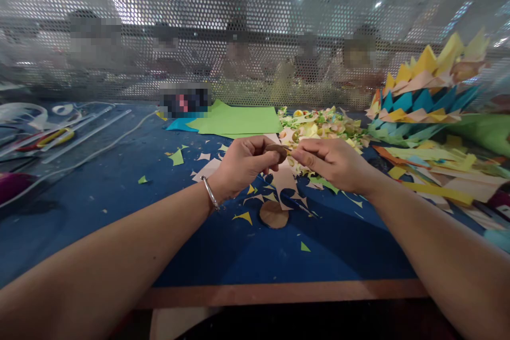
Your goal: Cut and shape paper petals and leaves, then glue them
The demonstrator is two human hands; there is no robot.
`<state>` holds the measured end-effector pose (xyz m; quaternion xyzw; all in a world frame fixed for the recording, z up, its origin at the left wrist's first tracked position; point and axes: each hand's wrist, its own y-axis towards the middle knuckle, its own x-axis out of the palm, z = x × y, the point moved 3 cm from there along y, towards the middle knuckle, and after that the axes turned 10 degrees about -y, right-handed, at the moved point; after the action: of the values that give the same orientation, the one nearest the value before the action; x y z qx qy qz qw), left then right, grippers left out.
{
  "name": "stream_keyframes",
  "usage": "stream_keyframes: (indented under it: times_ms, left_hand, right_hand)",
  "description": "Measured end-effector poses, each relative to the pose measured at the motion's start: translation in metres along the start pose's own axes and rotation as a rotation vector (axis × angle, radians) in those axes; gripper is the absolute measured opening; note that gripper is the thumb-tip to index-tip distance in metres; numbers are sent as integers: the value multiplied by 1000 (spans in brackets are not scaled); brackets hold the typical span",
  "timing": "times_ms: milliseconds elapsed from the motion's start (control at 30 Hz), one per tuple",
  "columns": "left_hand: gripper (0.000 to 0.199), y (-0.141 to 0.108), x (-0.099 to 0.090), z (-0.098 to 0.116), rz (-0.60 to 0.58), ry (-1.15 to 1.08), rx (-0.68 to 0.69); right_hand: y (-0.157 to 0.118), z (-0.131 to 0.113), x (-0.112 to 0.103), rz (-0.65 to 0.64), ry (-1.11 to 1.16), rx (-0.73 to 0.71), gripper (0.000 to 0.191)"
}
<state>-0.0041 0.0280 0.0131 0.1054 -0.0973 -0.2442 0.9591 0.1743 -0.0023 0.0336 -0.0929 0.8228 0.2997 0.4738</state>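
Observation:
Above the blue table my left hand (247, 163), a silver bracelet at its wrist, pinches a small round brown disc (278, 152) between thumb and fingers. My right hand (330, 161) is closed at the disc's right side, its fingertips pressed on something small and yellowish that I cannot make out. A larger brown paper circle (274, 214) lies flat on the table below the hands. Pale pink paper (283, 183) with curved cut-outs and small paper scraps lie around and under the hands.
Green sheets (243, 119) and a heap of small cut pieces (324, 125) lie behind. At right stand layered folded-paper shapes (426, 101) beside paper strips (442, 180). Yellow-handled scissors (59, 138), clear sticks (87, 136) and a white cord (119, 141) are at left. A perforated screen (255, 21) closes the back.

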Motion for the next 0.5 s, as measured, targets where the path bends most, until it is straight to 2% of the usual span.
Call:
stream_keyframes:
  times_ms: [500]
  left_hand:
    - [5, 0, -1, -1, -32, -6, 29]
  right_hand:
    - [-1, -1, -1, 6, -42, -8, 45]
